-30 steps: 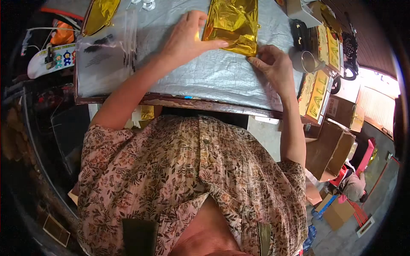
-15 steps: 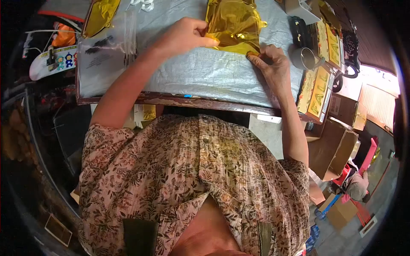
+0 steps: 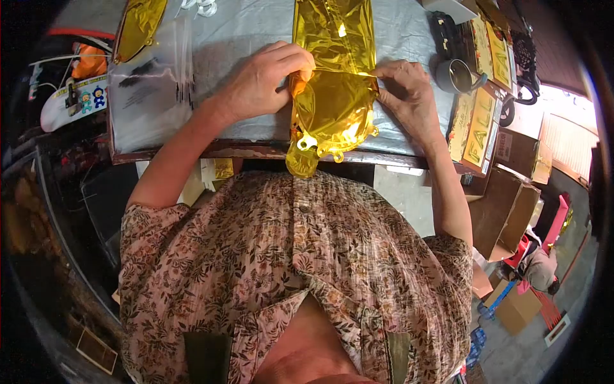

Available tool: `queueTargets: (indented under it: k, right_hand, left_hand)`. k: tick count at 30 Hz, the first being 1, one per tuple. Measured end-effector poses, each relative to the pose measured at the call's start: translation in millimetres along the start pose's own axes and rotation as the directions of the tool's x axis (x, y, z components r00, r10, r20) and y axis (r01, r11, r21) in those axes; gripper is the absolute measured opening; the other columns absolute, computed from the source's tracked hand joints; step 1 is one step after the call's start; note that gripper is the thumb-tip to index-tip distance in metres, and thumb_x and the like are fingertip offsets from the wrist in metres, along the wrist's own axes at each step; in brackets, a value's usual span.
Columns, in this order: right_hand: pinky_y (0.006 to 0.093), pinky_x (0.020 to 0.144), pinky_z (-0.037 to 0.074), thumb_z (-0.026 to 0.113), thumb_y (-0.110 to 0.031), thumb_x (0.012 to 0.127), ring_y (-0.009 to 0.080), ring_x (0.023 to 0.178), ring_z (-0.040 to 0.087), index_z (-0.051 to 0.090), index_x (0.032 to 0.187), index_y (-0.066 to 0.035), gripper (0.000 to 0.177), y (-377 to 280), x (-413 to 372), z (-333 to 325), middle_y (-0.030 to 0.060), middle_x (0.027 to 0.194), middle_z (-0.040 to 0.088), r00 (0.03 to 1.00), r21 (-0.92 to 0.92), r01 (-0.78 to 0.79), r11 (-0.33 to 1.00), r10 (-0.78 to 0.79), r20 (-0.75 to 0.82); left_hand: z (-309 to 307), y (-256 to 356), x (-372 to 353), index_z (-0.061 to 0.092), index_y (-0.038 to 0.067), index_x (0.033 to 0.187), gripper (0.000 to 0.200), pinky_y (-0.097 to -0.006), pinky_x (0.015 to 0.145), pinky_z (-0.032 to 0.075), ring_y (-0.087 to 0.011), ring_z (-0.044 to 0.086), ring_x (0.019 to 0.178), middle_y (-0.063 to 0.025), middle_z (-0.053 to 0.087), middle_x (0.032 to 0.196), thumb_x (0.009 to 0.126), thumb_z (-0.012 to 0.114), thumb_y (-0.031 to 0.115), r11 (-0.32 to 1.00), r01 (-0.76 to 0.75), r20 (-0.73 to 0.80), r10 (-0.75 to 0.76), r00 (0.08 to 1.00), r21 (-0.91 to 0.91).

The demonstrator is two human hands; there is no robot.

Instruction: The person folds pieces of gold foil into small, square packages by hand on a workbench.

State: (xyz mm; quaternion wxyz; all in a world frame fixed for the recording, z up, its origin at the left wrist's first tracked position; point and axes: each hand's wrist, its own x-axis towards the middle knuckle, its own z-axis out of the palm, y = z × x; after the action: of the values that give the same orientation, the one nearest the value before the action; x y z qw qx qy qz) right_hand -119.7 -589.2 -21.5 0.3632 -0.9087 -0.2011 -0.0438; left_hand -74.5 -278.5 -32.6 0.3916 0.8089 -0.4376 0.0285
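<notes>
A shiny gold foil balloon (image 3: 336,109) lies flat across the table, its near end with small tabs and a rounded tail hanging past the table's front edge. A crease runs across it between my hands. My left hand (image 3: 272,73) pinches the left edge at this crease, thumb and fingers closed. On the opposite edge my right hand (image 3: 407,93) grips the foil with thumb and fingertips. Another gold foil piece (image 3: 137,29) rests at the table's far left, beside clear plastic bags (image 3: 150,89).
A grey cloth (image 3: 256,131) covers the table. To the right stand a metal mug (image 3: 453,75), a black case (image 3: 442,35) and boxes lettered "FALL" (image 3: 478,131). Cardboard boxes (image 3: 502,211) sit on the floor at right. White ribbon (image 3: 203,8) lies at the back.
The balloon's near part has been turned toward me, so its tabbed end now reaches over the table edge. Both hands have moved to grip the foil at the crease.
</notes>
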Motion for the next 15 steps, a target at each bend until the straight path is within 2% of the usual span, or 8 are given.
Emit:
queueTargets:
  k: [6, 9, 11, 12, 13, 15]
  right_hand:
    - [0.0386, 0.103, 0.039, 0.082, -0.009, 0.082, 0.0248, 0.107, 0.058, 0.075, 0.112, -0.010, 0.031, -0.1, 0.0, -3.1, 0.0028, 0.110, 0.071, 0.998, -0.038, 0.019, 0.999, -0.017, 0.056]
    - [0.0400, 0.104, 0.038, 0.080, -0.009, 0.084, 0.0253, 0.109, 0.057, 0.076, 0.114, -0.011, 0.030, -6.8, -1.7, -9.4, 0.0027, 0.112, 0.068, 0.994, -0.073, 0.041, 0.996, -0.034, 0.102]
    - [0.0406, 0.105, 0.038, 0.080, -0.010, 0.084, 0.0255, 0.110, 0.056, 0.075, 0.116, -0.012, 0.032, -5.1, -3.3, -9.6, 0.0029, 0.115, 0.066, 0.992, -0.078, 0.049, 0.996, -0.039, 0.120]
    - [0.0412, 0.105, 0.037, 0.079, -0.012, 0.085, 0.0258, 0.111, 0.055, 0.075, 0.118, -0.012, 0.034, -4.9, -3.9, -9.2, 0.0031, 0.118, 0.065, 0.989, -0.081, 0.055, 0.995, -0.044, 0.140]
    - [0.0412, 0.105, 0.037, 0.079, -0.012, 0.085, 0.0258, 0.111, 0.055, 0.075, 0.118, -0.012, 0.034, -6.5, -2.8, -9.1, 0.0031, 0.118, 0.065, 0.988, -0.079, 0.059, 0.995, -0.047, 0.144]
    - [0.0425, 0.106, 0.037, 0.080, -0.017, 0.085, 0.0276, 0.116, 0.054, 0.073, 0.124, -0.014, 0.039, -9.1, -1.6, -9.9, 0.0050, 0.125, 0.063, 0.989, -0.132, 0.053, 0.990, -0.034, 0.143]
  left_hand:
    - [-2.8, -0.5, -2.6, 0.054, 0.005, 0.090, 0.022, -0.0408, 0.083, 0.054, -0.0282, 0.065, 0.103, -0.0044, 0.066, 0.105, 0.077, 0.064, -0.010, 1.000, 0.005, 0.010, -0.005, 1.000, 0.012]
    - [-11.2, 0.0, 2.1, 0.060, 0.006, 0.096, 0.025, -0.0400, 0.089, 0.054, -0.0296, 0.064, 0.109, -0.0057, 0.068, 0.114, 0.079, 0.061, -0.012, 1.000, 0.008, 0.042, -0.009, 0.999, 0.028]
    - [-14.0, -4.2, 13.2, 0.067, 0.009, 0.111, 0.035, -0.0407, 0.099, 0.051, -0.0289, 0.062, 0.119, -0.0044, 0.068, 0.126, 0.083, 0.059, -0.010, 0.967, -0.063, 0.003, 0.064, 0.998, 0.247]
    - [-12.9, -4.0, 21.0, 0.068, 0.013, 0.127, 0.046, -0.0438, 0.106, 0.047, -0.0257, 0.058, 0.129, -0.0016, 0.066, 0.137, 0.085, 0.062, -0.005, 0.938, -0.076, 0.082, 0.051, 0.995, 0.338]
    - [-8.8, -2.7, 31.6, 0.068, 0.013, 0.127, 0.046, -0.0438, 0.106, 0.047, -0.0257, 0.058, 0.129, -0.0016, 0.066, 0.137, 0.085, 0.062, -0.005, 0.938, -0.071, 0.079, 0.047, 0.996, 0.340]
    - [3.3, 1.0, 54.5, 0.065, 0.015, 0.131, 0.051, -0.0430, 0.113, 0.041, -0.0267, 0.054, 0.137, -0.0027, 0.062, 0.142, 0.086, 0.059, -0.007, 0.876, -0.277, 0.202, 0.212, 0.956, 0.395]
